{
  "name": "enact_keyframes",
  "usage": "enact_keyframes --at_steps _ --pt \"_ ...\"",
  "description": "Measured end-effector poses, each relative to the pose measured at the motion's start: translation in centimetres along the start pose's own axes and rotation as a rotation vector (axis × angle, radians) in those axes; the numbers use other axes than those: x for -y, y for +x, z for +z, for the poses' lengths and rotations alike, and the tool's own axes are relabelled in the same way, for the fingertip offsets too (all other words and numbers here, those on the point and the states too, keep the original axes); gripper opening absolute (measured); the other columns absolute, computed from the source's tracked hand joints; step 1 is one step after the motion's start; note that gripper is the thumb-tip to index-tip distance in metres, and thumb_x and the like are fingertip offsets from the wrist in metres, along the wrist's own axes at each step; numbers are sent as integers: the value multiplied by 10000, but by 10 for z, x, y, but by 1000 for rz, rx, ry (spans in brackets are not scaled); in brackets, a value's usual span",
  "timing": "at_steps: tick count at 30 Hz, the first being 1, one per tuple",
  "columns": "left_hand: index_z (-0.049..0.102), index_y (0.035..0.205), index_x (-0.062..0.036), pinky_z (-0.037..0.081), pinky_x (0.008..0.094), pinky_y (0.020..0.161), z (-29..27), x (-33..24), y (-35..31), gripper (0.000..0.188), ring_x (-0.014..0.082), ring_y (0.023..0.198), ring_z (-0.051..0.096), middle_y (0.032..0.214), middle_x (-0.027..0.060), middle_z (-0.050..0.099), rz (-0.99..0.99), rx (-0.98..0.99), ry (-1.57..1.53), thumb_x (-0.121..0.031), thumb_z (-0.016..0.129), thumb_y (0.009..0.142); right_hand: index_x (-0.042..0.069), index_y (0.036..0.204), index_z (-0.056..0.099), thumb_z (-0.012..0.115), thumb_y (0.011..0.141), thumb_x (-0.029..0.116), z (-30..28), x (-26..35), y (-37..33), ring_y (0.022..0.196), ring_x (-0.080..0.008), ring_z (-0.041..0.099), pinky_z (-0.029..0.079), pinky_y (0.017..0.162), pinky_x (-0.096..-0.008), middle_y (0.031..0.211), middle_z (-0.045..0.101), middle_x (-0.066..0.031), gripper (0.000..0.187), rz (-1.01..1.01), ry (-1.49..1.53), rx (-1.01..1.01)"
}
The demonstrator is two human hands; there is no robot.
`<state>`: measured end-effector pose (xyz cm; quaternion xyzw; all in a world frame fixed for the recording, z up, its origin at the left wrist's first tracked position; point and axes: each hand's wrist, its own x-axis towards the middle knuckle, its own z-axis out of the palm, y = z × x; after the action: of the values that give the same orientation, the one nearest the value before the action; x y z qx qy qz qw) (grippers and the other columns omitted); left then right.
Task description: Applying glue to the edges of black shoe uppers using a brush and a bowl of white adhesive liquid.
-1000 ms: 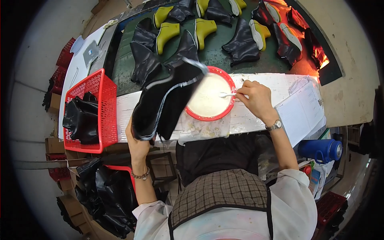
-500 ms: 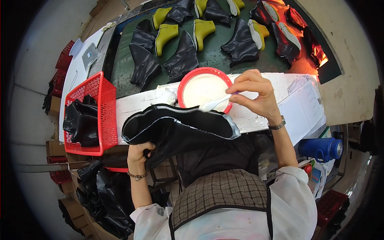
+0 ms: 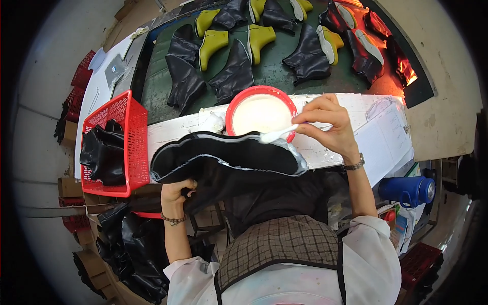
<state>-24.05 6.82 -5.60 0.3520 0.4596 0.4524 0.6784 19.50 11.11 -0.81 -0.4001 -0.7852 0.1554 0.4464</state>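
My left hand is closed around the underside of a black boot upper, holding its wide opening up towards me. A whitish coat runs along the upper's lower edge and gathers at its right end. Between the fingertips of my right hand is pinched a slim white brush, much like a toothbrush. Its head lies against the upper's far edge, right of the middle. Directly behind stands a red tub of creamy white liquid, partly covered by the brush and upper.
At left, a red basket holds black uppers. Yellow-green boot lasts and black uppers lie on the green surface, lit orange at far right. Papers and a blue flask are at right.
The brush has slid slightly right along the upper's far edge, with my right hand moving along. The upper has tipped so that more of its inside shows.
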Motion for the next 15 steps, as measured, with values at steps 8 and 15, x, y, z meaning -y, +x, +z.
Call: enact_keyframes --at_steps 8,15 --pt "606 1206 78 386 252 380 23 -2 1 606 139 442 518 745 133 645 -91 110 21 163 610 607 150 957 817 860 796 214 23 7 34 857 -99 608 352 868 -317 908 714 36 178 -77 124 2" --pt "635 1085 116 445 279 440 11 -7 -9 540 205 468 561 723 177 646 16 -24 -20 126 602 546 151 931 817 859 786 191 15 -11 3 867 -100 619 354 882 -324 878 713 40 156 24 54 -13"
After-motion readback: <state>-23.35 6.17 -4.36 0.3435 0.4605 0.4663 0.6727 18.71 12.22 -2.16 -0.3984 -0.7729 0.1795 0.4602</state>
